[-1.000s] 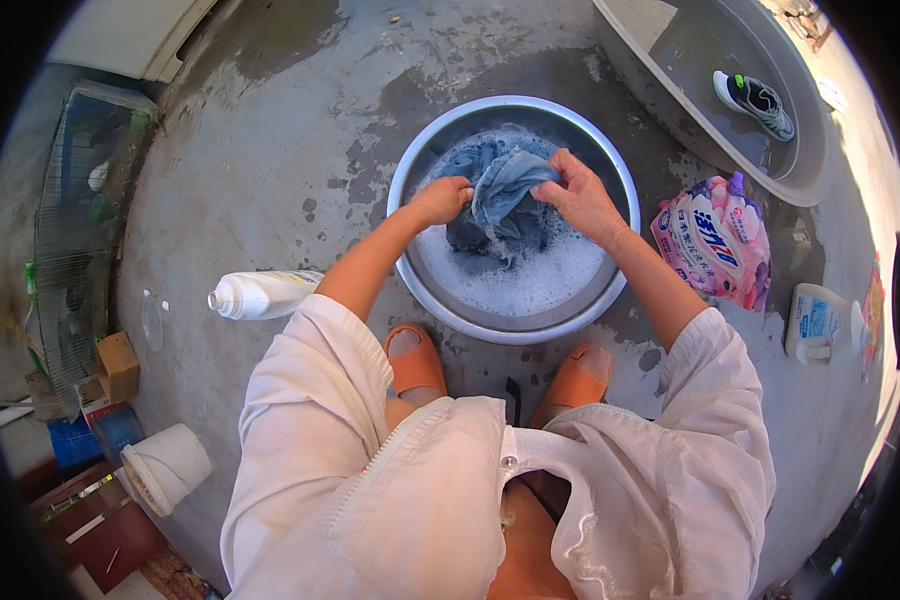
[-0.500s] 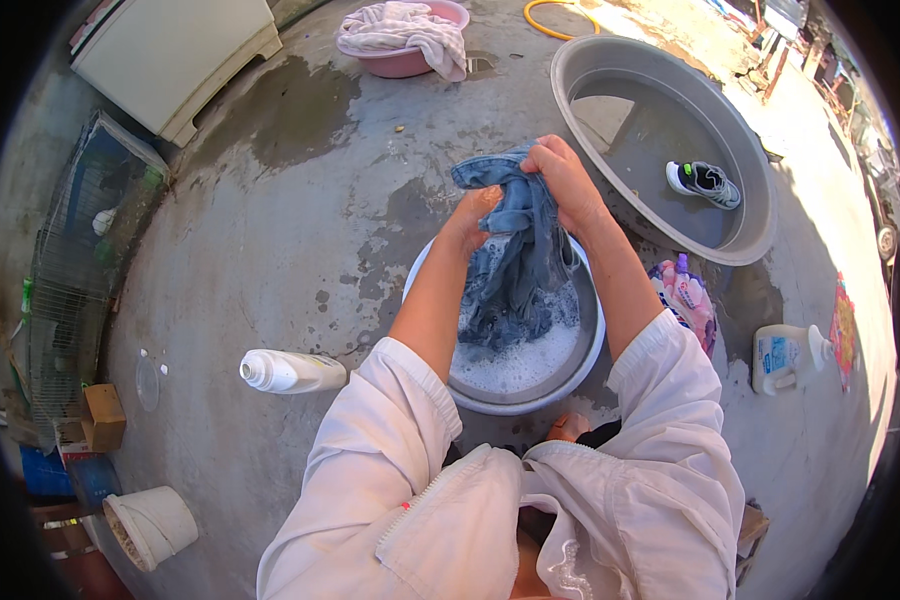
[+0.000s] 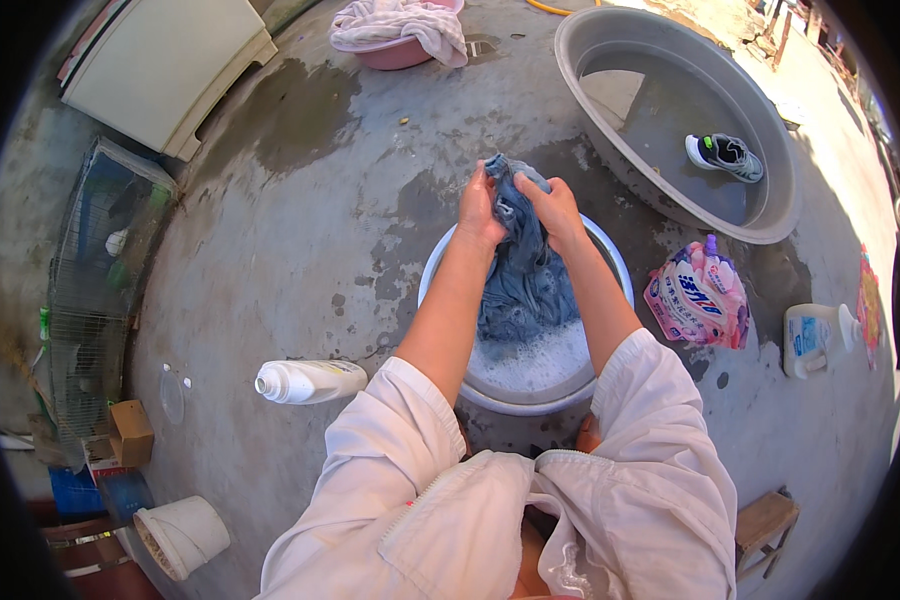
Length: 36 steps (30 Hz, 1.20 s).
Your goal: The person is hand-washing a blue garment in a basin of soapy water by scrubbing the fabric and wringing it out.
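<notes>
Wet blue denim [image 3: 525, 290] hangs bunched between my hands, its upper end raised and its lower folds lying in a round basin [image 3: 515, 403] on the ground before me. White suds [image 3: 535, 365] float on the water along the basin's near side. My left hand [image 3: 478, 210] is closed on the cloth's left side, fingers pointing up. Opposite it, my right hand [image 3: 553, 210] grips the other side, thumb towards the top. Bunched folds hide what kind of garment it is.
A big grey tub [image 3: 660, 195] with water and a sneaker [image 3: 725, 157] stands far right. Right of the basin are a pink pouch [image 3: 698, 297] and a white jug [image 3: 818, 340]; left, a white bottle [image 3: 310, 381]. Behind stands a pink basin [image 3: 395, 53] of cloth.
The denim, earlier draped and spread at its top, is now bunched between my hands. My right hand has come lower, level with my left. The pink pouch shows fully now.
</notes>
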Tool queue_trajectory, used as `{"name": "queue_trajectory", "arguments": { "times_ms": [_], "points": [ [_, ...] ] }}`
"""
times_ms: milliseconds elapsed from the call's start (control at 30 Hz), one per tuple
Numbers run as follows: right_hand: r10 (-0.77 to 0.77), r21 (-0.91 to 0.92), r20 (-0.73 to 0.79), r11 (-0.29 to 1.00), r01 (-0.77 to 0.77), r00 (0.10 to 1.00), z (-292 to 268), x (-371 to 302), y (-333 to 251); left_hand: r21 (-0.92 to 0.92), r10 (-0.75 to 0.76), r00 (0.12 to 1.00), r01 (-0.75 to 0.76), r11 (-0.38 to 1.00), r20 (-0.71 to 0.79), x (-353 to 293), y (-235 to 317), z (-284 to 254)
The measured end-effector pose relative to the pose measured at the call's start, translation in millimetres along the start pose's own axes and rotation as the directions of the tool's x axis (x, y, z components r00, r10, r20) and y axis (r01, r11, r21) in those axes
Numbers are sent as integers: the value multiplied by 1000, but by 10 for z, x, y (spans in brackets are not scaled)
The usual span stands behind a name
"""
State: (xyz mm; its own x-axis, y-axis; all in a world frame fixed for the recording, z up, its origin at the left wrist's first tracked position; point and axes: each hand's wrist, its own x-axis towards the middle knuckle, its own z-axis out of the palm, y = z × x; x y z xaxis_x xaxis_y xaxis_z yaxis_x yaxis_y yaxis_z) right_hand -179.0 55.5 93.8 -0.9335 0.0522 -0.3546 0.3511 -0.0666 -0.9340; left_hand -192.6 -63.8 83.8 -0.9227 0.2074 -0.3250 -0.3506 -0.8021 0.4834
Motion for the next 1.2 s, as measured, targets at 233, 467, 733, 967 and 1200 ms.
{"name": "queue_trajectory", "arguments": {
  "times_ms": [233,467,733,967,1200],
  "points": [
    [-345,-264,94,896,358,934,65,106,147,281,60,991,-24,959,-119,-150,98,160],
    [-158,104,85,983,149,984,29,248,229,671,190,972,-47,740,-141,-344,-53,114],
    [-87,502,334,859,-99,938,-13,104,-81,865,478,871,-153,478,-110,-715,-149,119],
    [-6,525,309,835,-165,951,-107,-39,-123,554,627,697,-387,737,-347,-614,-60,40],
    [-490,-191,125,841,506,862,336,-875,-204,123,465,860,-449,885,-210,-491,-30,-26]
  ]
}}
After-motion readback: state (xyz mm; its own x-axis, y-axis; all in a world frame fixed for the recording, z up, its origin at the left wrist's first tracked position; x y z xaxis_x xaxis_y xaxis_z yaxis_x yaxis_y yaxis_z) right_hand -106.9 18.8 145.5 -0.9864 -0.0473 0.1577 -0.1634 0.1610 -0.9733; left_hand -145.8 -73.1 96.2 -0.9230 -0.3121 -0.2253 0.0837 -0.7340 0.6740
